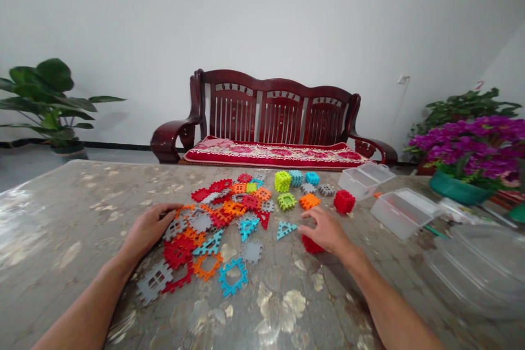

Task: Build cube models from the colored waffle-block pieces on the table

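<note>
My left hand [150,229] rests at the left edge of a loose pile of interlocking plastic building tiles, its fingertips at an orange tile [187,207] and its thumb apart from them. Grey window tiles [156,280], red tiles [180,250] and a blue frame tile [233,277] lie in that pile. My right hand [326,232] is open, thumb and forefinger apart, just right of a light-blue triangle tile [286,229]. Beneath it a red stack of tiles [312,246] is partly hidden. Beyond the fingers sits an orange stack [309,201].
Yellow-green [283,181] and blue stacks [296,178] stand at the back, with a red stack [344,202] to the right. Clear plastic boxes [400,219] and large clear lids [479,268] lie on the right. A flower pot [461,188] stands behind them; a wooden bench [283,109] is beyond the table.
</note>
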Motion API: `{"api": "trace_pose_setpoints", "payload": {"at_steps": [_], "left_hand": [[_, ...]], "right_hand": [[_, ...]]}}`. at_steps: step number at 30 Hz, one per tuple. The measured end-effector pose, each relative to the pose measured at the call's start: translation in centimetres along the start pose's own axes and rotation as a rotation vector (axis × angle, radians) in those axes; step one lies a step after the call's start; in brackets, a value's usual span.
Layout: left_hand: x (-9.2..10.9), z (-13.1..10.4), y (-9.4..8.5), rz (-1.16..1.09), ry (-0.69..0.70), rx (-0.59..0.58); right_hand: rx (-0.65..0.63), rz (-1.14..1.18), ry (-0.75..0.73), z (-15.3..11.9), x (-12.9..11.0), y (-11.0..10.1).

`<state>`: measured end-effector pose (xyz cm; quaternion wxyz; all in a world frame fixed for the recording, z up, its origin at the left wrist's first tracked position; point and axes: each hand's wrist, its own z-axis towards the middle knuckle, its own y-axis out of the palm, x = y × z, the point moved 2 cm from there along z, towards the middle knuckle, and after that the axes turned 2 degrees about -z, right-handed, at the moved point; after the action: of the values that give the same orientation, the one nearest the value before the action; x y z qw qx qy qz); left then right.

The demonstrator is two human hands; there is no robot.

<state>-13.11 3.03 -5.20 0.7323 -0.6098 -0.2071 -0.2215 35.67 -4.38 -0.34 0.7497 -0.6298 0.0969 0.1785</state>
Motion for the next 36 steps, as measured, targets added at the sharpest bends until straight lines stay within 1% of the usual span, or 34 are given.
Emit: {"api": "trace_pose_setpoints", "payload": {"at_steps": [2, 5, 6, 8, 10, 11, 13, 15, 16, 17, 18, 20, 22, 24, 28, 31, 34, 36], "left_hand": [[0.0, 0.0, 0.0, 0.006, -0.003, -0.001], [-0.2, 0.0, 0.1, 0.007, 0.002, 0.009], [-0.2, 0.0, 0.1, 0.005, 0.009, 0.013], [-0.3, 0.0, 0.1, 0.000, 0.020, 0.021], [-0.4, 0.1, 0.1, -0.002, 0.025, 0.023], [-0.4, 0.1, 0.1, -0.002, 0.026, 0.024], [-0.4, 0.1, 0.1, -0.002, 0.032, 0.022], [-0.3, 0.1, 0.0, -0.002, 0.036, 0.025], [-0.3, 0.1, 0.0, -0.001, 0.033, 0.025], [-0.2, 0.1, 0.0, 0.001, 0.029, 0.025], [-0.2, 0.1, -0.1, 0.003, 0.024, 0.025], [-0.1, 0.1, -0.1, 0.004, 0.019, 0.026], [0.0, 0.1, -0.1, -0.001, 0.027, 0.025], [0.0, 0.1, -0.1, -0.003, 0.031, 0.019], [0.1, 0.1, -0.1, -0.013, 0.019, 0.025], [0.0, 0.1, -0.1, -0.018, 0.018, 0.030], [-0.2, 0.1, 0.0, -0.019, 0.017, 0.031], [-0.3, 0.1, 0.0, -0.016, 0.019, 0.033]], "right_hand": [[-0.116, -0.047, -0.023, -0.2, 0.4, -0.7], [-0.267, -0.051, -0.056, -0.5, 0.9, -1.3], [-0.296, -0.043, -0.058, -0.6, 1.0, -1.3], [-0.314, -0.021, -0.036, -0.6, 1.1, -1.2], [-0.293, 0.029, -0.004, -0.5, 1.2, -0.9], [-0.262, 0.067, 0.006, -0.3, 1.3, -0.8], [-0.135, 0.140, 0.031, 0.0, 1.5, -0.6], [0.038, 0.168, 0.061, 0.3, 1.8, -0.8], [0.100, 0.162, 0.064, 0.3, 2.0, -0.9], [0.129, 0.148, 0.048, 0.4, 2.1, -1.0], [0.120, 0.131, 0.016, 0.4, 2.2, -1.0], [0.047, 0.109, -0.038, 0.3, 2.4, -1.0], [-0.017, 0.103, -0.041, 0.3, 2.8, -1.1], [-0.047, 0.099, -0.035, 0.2, 3.4, -1.2], [-0.123, 0.057, -0.087, 0.2, 4.2, -0.8], [-0.138, 0.013, -0.101, 0.2, 4.3, -0.5], [-0.127, -0.048, -0.121, 0.1, 3.8, -0.4], [-0.116, -0.088, -0.107, 0.1, 3.3, -0.6]]}}
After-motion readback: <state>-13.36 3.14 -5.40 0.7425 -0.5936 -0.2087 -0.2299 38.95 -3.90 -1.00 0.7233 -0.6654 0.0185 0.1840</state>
